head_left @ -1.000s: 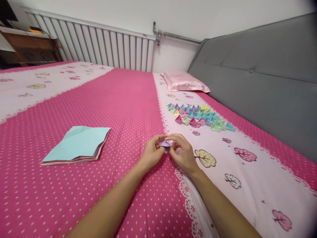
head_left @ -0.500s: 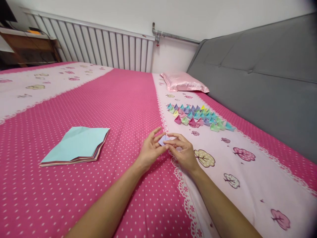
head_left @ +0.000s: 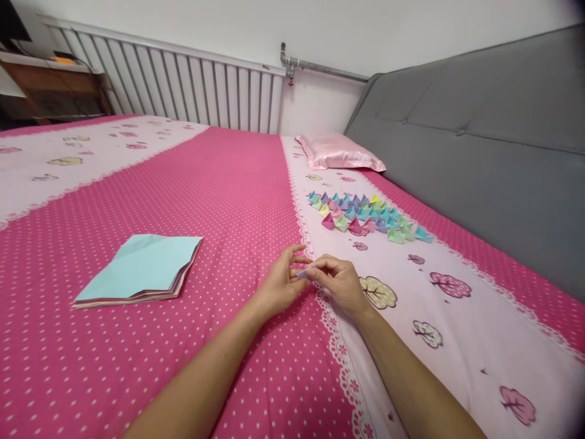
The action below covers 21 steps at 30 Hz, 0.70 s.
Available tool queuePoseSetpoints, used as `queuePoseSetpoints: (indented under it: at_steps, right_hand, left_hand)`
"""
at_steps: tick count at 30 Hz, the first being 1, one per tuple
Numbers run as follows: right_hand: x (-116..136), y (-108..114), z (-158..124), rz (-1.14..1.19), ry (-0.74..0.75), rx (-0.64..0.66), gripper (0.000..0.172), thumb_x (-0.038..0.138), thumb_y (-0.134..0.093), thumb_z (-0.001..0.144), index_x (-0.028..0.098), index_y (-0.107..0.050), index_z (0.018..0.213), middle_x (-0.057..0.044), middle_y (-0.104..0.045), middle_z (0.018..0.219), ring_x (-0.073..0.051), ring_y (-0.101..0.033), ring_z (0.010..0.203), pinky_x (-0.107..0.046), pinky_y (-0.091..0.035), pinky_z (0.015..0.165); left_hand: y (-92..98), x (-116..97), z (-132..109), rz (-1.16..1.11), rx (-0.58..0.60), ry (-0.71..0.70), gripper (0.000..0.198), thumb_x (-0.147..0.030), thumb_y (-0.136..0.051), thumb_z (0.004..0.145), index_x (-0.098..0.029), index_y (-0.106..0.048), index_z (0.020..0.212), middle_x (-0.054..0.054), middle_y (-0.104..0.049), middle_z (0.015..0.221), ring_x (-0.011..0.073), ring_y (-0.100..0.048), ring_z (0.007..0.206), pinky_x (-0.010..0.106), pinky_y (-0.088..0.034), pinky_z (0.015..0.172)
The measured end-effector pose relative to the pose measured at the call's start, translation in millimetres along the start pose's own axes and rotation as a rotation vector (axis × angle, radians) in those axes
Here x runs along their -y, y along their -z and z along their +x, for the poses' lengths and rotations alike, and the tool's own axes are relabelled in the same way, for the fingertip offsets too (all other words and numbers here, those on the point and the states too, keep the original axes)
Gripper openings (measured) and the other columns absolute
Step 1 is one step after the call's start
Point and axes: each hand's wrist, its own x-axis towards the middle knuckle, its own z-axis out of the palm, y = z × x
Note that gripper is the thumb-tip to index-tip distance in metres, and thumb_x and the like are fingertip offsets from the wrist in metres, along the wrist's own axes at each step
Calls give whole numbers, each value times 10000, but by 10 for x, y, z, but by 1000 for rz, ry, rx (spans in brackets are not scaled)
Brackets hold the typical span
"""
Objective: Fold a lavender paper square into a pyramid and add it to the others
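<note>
A small folded piece of lavender paper (head_left: 304, 272) is pinched between the thumb and fingers of my right hand (head_left: 337, 281). It is seen nearly edge-on, and the fingers cover part of it. My left hand (head_left: 280, 281) is just to the left, its fingers stretched out and slightly apart behind the paper. Whether the left fingertips touch it, I cannot tell. Both hands are above the seam between the pink dotted and pale parts of the bedspread (head_left: 237, 201). Beyond them, several small folded paper boats (head_left: 354, 224) in many colours stand in rows.
A stack of square coloured paper (head_left: 141, 265), light blue on top, lies to the left. A pink satin pillow (head_left: 340, 152) rests at the back against the grey headboard (head_left: 479, 103). A white radiator (head_left: 183, 79) and a wooden desk (head_left: 59, 85) stand along the far side.
The lavender paper has turned from showing its flat face to nearly edge-on. My left hand has loosened from it, while my right hand keeps its pinch.
</note>
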Motion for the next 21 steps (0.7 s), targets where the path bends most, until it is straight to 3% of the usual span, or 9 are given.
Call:
queuePoseSetpoints:
  at_steps: [3, 6, 13, 17, 21]
  right_hand:
    - [-11, 7, -7, 26, -26, -39, 179, 351, -667, 721, 174, -676, 696, -13, -611, 644, -126, -518, 593, -271, -420, 600]
    - [-3, -13, -11, 136, -82, -70, 203, 353, -686, 692, 166, -633, 633, 5, -586, 586, -117, -500, 552, -257, -411, 551]
    - [81, -88, -35, 432, -277, -79, 245, 338, -717, 639, 171, -555, 563, 45, -521, 496, -83, -443, 432, -223, -366, 432]
    - [34, -82, -32, 396, -310, -88, 250, 346, -728, 634, 159, -571, 579, 52, -501, 480, -49, -365, 382, -192, -264, 364]
    - [-23, -69, -5, 384, -304, -62, 224, 350, -723, 653, 148, -653, 718, 24, -579, 569, -60, -439, 429, -198, -344, 410]
  left_hand:
    - [8, -23, -8, 161, 33, 58, 169, -248, -640, 703, -110, -627, 799, 27, -599, 702, 109, -562, 607, 215, -412, 558]
    - [9, -60, -28, 309, 80, 117, 299, -359, -601, 731, -110, -609, 567, 10, -559, 509, 117, -535, 514, 220, -382, 499]
    - [-34, -155, -60, 198, 94, 140, 300, -371, -628, 706, -88, -654, 609, 101, -658, 587, 142, -597, 531, 255, -464, 550]
    - [-27, -142, -51, 151, 92, 147, 307, -377, -653, 689, -83, -659, 600, 98, -654, 572, 137, -591, 515, 261, -472, 554]
    - [-12, -77, -29, 31, 63, 198, 329, -404, -673, 673, -75, -676, 679, 94, -666, 610, 132, -599, 534, 268, -482, 588]
